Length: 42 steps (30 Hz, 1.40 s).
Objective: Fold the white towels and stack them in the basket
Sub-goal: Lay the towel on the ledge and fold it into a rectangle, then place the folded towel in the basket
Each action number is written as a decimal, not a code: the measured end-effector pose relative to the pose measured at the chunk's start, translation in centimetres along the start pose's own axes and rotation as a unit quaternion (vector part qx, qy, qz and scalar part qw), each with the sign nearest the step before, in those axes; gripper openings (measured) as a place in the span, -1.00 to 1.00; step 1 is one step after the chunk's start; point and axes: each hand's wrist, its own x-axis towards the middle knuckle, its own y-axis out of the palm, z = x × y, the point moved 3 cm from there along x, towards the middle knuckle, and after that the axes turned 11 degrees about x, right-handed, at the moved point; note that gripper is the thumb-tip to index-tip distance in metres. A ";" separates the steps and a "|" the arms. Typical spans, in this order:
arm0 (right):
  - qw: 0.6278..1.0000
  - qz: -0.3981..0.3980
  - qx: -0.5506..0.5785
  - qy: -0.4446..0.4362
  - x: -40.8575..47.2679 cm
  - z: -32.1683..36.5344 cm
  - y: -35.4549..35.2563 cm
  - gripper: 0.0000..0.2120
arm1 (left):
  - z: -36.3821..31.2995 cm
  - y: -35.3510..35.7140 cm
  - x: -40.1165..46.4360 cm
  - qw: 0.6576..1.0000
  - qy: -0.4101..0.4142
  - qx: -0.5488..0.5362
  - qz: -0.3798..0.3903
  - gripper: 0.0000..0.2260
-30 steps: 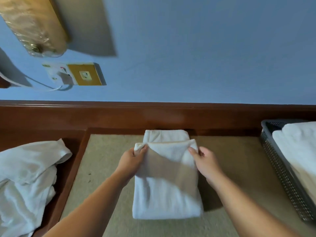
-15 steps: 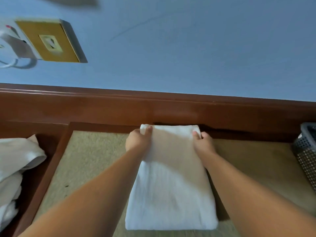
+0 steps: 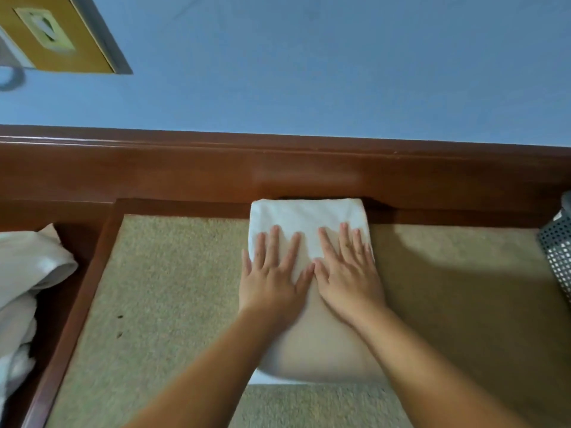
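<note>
A folded white towel (image 3: 306, 220) lies on the beige mat (image 3: 173, 288), its far edge against the wooden rail. Both hands rest flat on top of it, fingers spread. My left hand (image 3: 272, 276) presses the towel's left half, my right hand (image 3: 346, 270) its right half, thumbs almost touching. Neither hand grips anything. My forearms hide the towel's near part. Only a corner of the grey perforated basket (image 3: 557, 251) shows at the right edge; what it holds is out of view.
A heap of unfolded white towels (image 3: 27, 282) lies at the left, beyond the mat's wooden border (image 3: 77, 307). A brown wooden rail (image 3: 278, 168) runs along the blue wall. A yellow socket plate (image 3: 55, 35) sits on the wall at upper left.
My hands carried the towel's near end over to the far edge, let go of the corners, and now lie flat on the folded towel. The view has moved closer and shifted left.
</note>
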 end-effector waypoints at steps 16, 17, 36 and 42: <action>0.994 0.088 0.007 0.061 -11.2 2.8 0.2 -0.45 | -1.1 -1.5 -11.0 0.996 0.038 0.007 0.079 -0.42; 0.995 0.083 0.005 0.058 -12.1 2.2 0.8 -0.44 | -0.8 -0.4 -11.8 0.997 0.043 0.008 0.071 -0.43; 0.982 0.102 0.076 -0.137 -18.5 -4.4 -0.3 -0.20 | 4.4 3.0 -15.4 0.978 0.202 0.039 -0.036 -0.17; 0.988 0.050 0.113 -0.092 -17.5 -5.6 -0.4 -0.26 | 3.9 3.1 -14.0 0.971 0.198 0.117 -0.066 -0.20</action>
